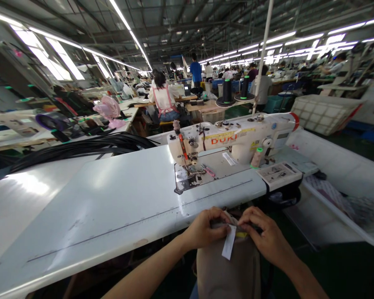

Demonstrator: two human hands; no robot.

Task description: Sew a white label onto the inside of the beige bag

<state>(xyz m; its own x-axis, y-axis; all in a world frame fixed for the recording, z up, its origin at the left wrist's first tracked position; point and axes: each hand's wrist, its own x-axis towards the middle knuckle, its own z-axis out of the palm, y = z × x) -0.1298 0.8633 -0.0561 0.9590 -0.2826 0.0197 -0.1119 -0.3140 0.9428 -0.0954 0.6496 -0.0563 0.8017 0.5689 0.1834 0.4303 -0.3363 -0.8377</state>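
Note:
A beige-brown fabric piece [229, 274] hangs below the front edge of the sewing table, over my lap. My left hand [207, 227] pinches its upper edge together with a white label strip [228, 245], which dangles down over the fabric. Close by on the right, my right hand [263, 232] pinches the same upper edge between thumb and fingers. A small yellow patch [241, 234] shows between the two hands. Beyond them stands a white sewing machine [246, 137], with pink-handled thread snips [208, 170] lying on its bed.
A ruler line runs along the white table [112, 199]. Black strips [90, 145] are heaped at the left. A thread cone [257, 158] stands by the machine. To the right is a large white bin [339, 166] with fabric inside. A person [163, 97] sits farther back.

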